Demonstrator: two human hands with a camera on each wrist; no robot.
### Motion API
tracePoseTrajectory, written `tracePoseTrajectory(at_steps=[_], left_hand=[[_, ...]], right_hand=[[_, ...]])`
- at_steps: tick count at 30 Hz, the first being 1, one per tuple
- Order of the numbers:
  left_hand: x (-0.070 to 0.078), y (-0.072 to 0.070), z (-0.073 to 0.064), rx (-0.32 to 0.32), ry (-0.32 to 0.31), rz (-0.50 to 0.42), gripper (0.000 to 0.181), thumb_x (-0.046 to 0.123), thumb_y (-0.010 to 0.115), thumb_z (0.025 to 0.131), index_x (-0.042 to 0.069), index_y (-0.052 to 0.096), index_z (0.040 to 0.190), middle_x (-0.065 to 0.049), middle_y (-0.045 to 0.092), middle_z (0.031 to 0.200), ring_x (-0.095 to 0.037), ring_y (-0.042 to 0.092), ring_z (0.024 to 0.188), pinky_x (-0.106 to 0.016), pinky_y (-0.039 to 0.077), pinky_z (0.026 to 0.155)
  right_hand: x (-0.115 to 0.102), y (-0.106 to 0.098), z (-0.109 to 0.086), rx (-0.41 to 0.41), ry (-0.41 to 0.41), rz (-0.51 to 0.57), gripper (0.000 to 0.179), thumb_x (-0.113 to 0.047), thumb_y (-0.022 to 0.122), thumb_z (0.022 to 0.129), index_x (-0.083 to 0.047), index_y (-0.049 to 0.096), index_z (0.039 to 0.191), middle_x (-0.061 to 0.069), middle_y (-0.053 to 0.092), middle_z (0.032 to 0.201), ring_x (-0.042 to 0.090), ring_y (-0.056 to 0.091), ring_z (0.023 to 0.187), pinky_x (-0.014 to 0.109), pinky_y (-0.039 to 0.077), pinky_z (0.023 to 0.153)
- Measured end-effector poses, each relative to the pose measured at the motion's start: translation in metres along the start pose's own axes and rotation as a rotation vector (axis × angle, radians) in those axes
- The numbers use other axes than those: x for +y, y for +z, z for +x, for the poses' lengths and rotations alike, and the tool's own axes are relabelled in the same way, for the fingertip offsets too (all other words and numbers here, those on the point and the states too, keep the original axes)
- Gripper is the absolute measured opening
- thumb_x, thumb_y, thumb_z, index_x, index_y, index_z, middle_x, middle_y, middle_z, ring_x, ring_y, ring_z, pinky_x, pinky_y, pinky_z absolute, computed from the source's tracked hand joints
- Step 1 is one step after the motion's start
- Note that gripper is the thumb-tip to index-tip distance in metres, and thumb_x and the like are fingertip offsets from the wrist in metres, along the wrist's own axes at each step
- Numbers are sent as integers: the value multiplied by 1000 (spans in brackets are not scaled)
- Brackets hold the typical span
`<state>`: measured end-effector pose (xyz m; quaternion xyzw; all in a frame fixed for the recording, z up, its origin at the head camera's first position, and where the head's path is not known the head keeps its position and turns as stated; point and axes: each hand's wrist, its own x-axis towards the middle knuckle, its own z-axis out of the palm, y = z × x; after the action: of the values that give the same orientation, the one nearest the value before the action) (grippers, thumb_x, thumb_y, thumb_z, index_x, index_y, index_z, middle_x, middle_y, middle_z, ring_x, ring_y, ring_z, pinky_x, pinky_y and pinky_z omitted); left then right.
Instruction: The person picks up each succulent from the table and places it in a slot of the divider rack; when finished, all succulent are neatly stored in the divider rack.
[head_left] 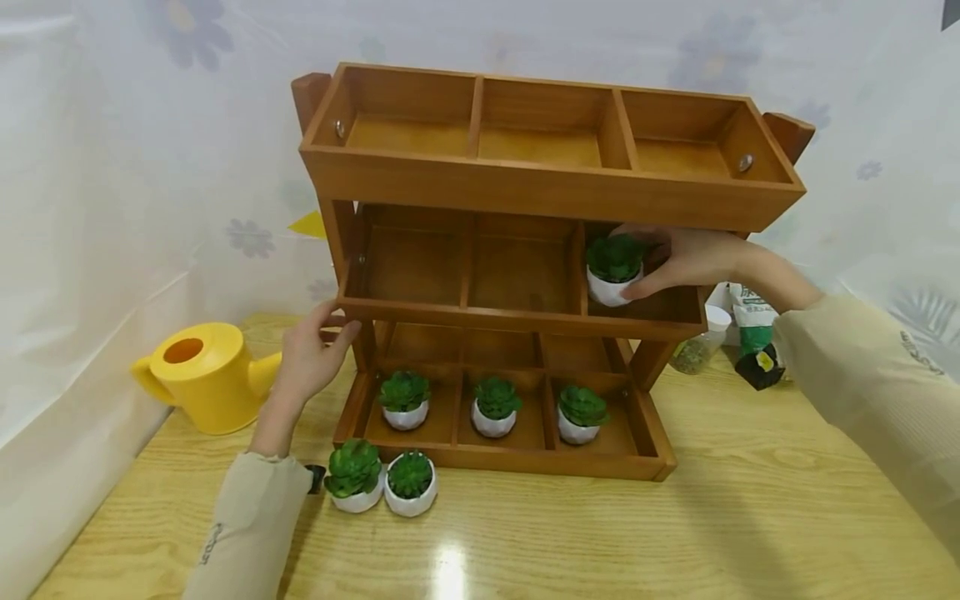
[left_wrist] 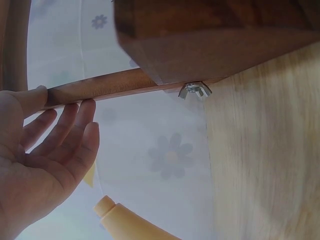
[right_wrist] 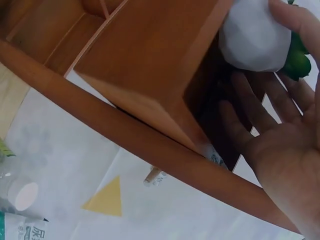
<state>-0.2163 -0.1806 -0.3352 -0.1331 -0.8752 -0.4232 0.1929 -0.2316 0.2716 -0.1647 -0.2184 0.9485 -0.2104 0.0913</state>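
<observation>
In the head view my right hand point(head_left: 693, 260) grips a potted succulent point(head_left: 609, 287) at the right compartment of the middle tier of a wooden plant stand point(head_left: 525, 179). From the right wrist, the faceted white pot point(right_wrist: 255, 37) shows between thumb and fingers, its green leaves turned away. My left hand point(head_left: 315, 354) is at the left end of that tier. Its thumb and fingertips pinch the stand's side rail point(left_wrist: 100, 86) in the left wrist view. Three succulents, left point(head_left: 405, 415), middle point(head_left: 493, 419) and right point(head_left: 577, 427), occupy the bottom tier, one per compartment.
Two more succulents point(head_left: 355, 483) point(head_left: 410, 492) stand on the table point(head_left: 570, 533) before the stand's left front. A yellow watering can point(head_left: 213, 383) is at the left. Behind the right side are a lidded jar point(head_left: 697, 348), a white-and-green bag point(head_left: 753, 321) and a small black pot point(head_left: 759, 368).
</observation>
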Motion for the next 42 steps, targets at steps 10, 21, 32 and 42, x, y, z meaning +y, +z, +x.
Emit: tracePoseTrajectory(at_steps=[10,21,32,42], left_hand=[[0,2,1,8,24,-10,39,18,56,98,3,52,134,-25,62,117,-41,64,96,-54,54,81],[-5,1,0,10,9,-9,40,20,56,98,3,52,134,-25,62,117,-40,64,96,-54,54,81],[-7,-1,1,17,10,2,41,20,55,99,2,51,135,-26,62,117,-41,64,97,-54,54,81],[-6,2,1,18,3,1,41,19,56,98,1,51,135,-27,62,117,-42,65,96,-54,54,80]], right_hand=[[-1,6,-2,10,-8,-30,71,-23,82,77,-9,47,138,16,44,141,35,39,130,57,38,98],[-3,7,-3,20,-73,-198,73,-25,85,72,-3,52,133,18,50,132,36,47,119,55,42,94],[-2,6,-16,39,-112,-163,57,-10,77,81,-1,51,131,15,59,117,27,62,99,44,53,83],[-3,22,-46,314,-223,-287,44,-6,79,76,-3,62,116,5,66,99,20,63,84,27,54,69]])
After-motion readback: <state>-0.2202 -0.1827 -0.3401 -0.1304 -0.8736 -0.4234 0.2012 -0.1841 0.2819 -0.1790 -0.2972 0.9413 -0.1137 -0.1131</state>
